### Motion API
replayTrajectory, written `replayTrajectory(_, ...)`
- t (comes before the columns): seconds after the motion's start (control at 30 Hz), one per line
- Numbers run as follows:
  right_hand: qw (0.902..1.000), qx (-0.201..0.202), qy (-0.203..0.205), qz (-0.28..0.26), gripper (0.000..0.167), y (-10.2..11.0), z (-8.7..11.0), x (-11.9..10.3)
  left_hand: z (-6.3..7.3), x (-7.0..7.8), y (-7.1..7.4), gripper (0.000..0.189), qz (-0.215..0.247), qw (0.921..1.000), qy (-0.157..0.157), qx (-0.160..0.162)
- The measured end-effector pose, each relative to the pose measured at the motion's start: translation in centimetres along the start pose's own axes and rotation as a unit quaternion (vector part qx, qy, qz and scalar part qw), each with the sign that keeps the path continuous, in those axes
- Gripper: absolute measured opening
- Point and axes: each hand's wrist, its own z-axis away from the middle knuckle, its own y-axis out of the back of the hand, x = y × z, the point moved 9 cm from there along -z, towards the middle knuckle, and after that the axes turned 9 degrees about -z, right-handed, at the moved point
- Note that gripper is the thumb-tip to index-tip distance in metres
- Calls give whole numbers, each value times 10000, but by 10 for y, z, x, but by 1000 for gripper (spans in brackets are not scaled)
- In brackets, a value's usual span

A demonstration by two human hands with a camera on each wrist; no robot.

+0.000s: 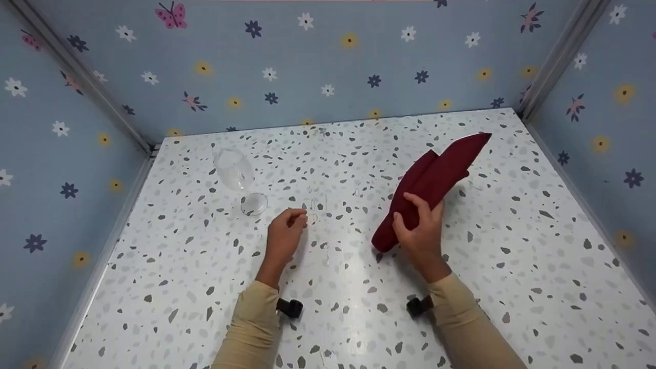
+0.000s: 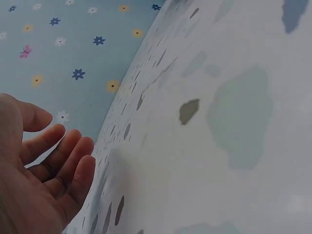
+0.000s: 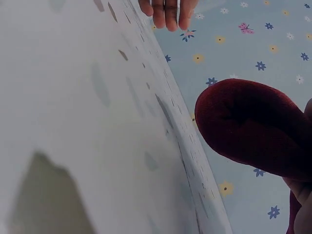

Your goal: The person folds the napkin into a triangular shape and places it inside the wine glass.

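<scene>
A dark red folded cloth napkin (image 1: 435,177) is held by my right hand (image 1: 423,238), thumb and fingers gripping it near its lower end. Its pointed end reaches up and to the right in the head view. In the right wrist view the napkin (image 3: 248,126) shows a rounded, rolled end raised off the tabletop. My left hand (image 1: 287,236) hovers over the table with loosely bent fingers and holds nothing; the left wrist view shows its bare palm and fingers (image 2: 63,165). Beyond it, a clear stemmed glass (image 1: 234,169) stands on its round foot.
The white speckled tabletop (image 1: 333,287) reaches back to a blue flowered wall panel (image 1: 328,56). Similar panels close in the left side (image 1: 56,164) and the right side (image 1: 605,118).
</scene>
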Motion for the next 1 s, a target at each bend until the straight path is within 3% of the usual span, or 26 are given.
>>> replayTrajectory(0.37,10000,22,-3,1,44,0,-1,-2,-10,-18,26,26,-313,9980,505,199)
replayTrajectory(0.6,10000,58,71,1,43,1,-1,-1,-20,-23,42,31,-207,9981,467,349)
replayTrajectory(0.83,9998,82,159,66,43,2,-1,2,-29,-31,50,32,-81,9963,747,418)
replayTrajectory(1.0,9998,58,131,101,43,1,0,2,-35,-34,58,31,-150,9946,803,640)
